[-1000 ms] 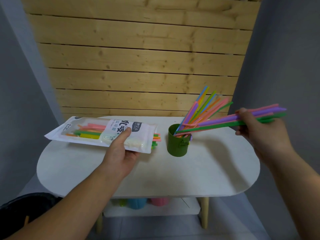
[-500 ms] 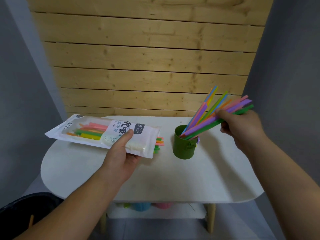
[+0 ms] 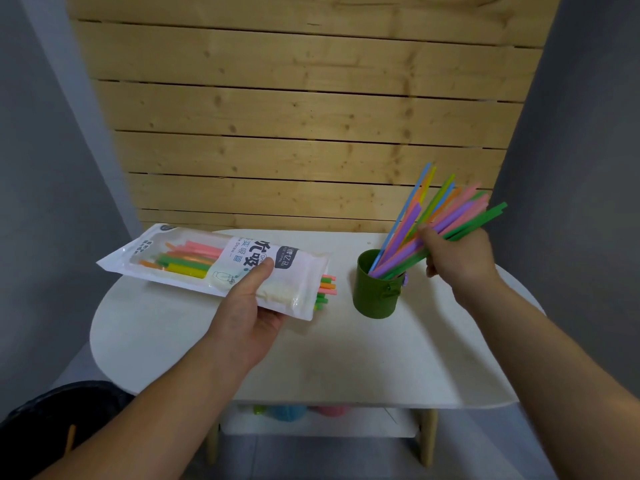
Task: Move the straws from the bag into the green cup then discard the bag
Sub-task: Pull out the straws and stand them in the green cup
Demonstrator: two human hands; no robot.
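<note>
Holding the bag (image 3: 294, 268) roughly level just above the white table (image 3: 346, 358), the left hand (image 3: 249, 306) grips it near the open end. The thumb (image 3: 258, 275) lies flat across the printed upper face. The other fingers are under the bag and hidden, so the grip reads as a pinch between thumb and underside. The bag's mouth points toward the green cup (image 3: 375, 292), near it but apart. The bagged straws (image 3: 187, 259) lie lengthwise inside, visible through the clear window at the far left end. Their orange and green tips (image 3: 327, 289) protrude from the mouth, to the right of the thumb.

The green cup stands upright on the table between the two hands. The right hand (image 3: 460, 258) is closed round a bundle of straws (image 3: 460, 216), with the fingers curled beneath and the thumb on top. The bundle is tilted. Its lower ends are inside the cup, and its pink, purple and green upper ends extend up and to the right past the fingers. The hand holds the bundle partway along, just beside the cup rim and apart from it. A group of thinner straws (image 3: 415, 199) leans in the cup behind the gripped bundle.

A wall of wooden slats (image 3: 294, 116) stands behind the table. A black bin (image 3: 52, 410) sits on the floor at lower left.
</note>
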